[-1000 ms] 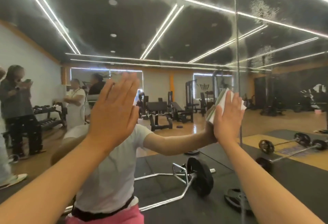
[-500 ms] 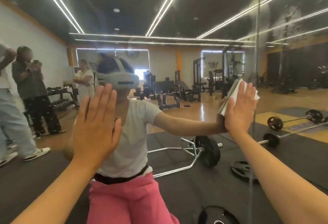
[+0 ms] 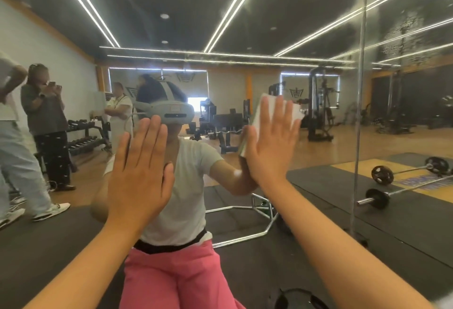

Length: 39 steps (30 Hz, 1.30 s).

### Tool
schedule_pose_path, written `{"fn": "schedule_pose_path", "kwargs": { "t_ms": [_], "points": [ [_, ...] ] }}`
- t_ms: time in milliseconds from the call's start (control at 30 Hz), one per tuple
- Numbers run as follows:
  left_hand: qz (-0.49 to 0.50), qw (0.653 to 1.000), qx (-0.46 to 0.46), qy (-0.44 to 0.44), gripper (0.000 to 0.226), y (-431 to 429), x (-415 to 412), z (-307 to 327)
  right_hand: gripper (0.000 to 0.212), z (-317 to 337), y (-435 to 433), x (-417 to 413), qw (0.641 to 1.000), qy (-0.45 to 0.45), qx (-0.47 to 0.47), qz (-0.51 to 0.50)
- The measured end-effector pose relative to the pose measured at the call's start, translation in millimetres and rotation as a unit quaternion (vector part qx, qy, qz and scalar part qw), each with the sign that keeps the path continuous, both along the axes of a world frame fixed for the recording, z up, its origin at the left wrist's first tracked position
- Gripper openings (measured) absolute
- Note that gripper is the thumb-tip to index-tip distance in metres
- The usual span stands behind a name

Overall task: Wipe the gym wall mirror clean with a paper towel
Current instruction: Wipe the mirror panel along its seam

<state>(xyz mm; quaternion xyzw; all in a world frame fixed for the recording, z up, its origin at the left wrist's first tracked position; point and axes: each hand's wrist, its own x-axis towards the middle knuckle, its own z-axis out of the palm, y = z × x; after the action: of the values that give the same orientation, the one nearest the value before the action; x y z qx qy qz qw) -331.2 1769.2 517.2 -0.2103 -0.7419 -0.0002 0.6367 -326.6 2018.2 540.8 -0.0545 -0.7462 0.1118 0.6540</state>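
Hands two, fingers (image 3: 157,134) straight: left hand (image 3: 139,174) flat on mirror (image 3: 318,39), right hand (image 3: 272,142) presses one paper towel (image 3: 295,110).

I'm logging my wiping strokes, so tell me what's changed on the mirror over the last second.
The right hand, pressing the paper towel to the mirror, has slid left, away from the vertical seam it overlapped a second ago. The view has also tipped down. The left hand stays flat against the glass, fingers straight. The towel is still under the right palm.
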Motion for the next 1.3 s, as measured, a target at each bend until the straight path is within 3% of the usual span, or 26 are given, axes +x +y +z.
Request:
{"fn": "schedule_pose_path", "kwargs": {
  "t_ms": [200, 300, 433, 667, 1300],
  "points": [
    [-0.128, 0.991, 0.045, -0.003, 0.065, -16.4, 16.4, -2.3, 0.059, 11.7, -79.3, -2.0, 0.996, 0.017, 0.085, 0.033],
    [-0.052, 0.993, 0.106, -0.004, 0.064, -50.2, 18.4, -19.7, 0.059, 10.9, -82.5, -2.0, 0.996, 0.022, 0.082, 0.027],
    [0.028, 0.996, 0.089, -0.015, 0.068, -62.3, 7.1, -34.8, 0.058, 3.4, -108.9, -2.6, 0.994, 0.021, 0.106, 0.034],
    [0.036, 0.997, 0.069, -0.025, 0.066, -67.1, 5.3, -36.0, 0.056, -20.9, -185.3, -0.4, 0.979, 0.015, 0.174, 0.101],
    [0.009, 0.997, 0.074, -0.015, 0.064, -68.1, 7.9, -34.6, 0.057, -115.7, -170.6, 3.0, 0.970, -0.005, 0.219, 0.101]
  ]
}}
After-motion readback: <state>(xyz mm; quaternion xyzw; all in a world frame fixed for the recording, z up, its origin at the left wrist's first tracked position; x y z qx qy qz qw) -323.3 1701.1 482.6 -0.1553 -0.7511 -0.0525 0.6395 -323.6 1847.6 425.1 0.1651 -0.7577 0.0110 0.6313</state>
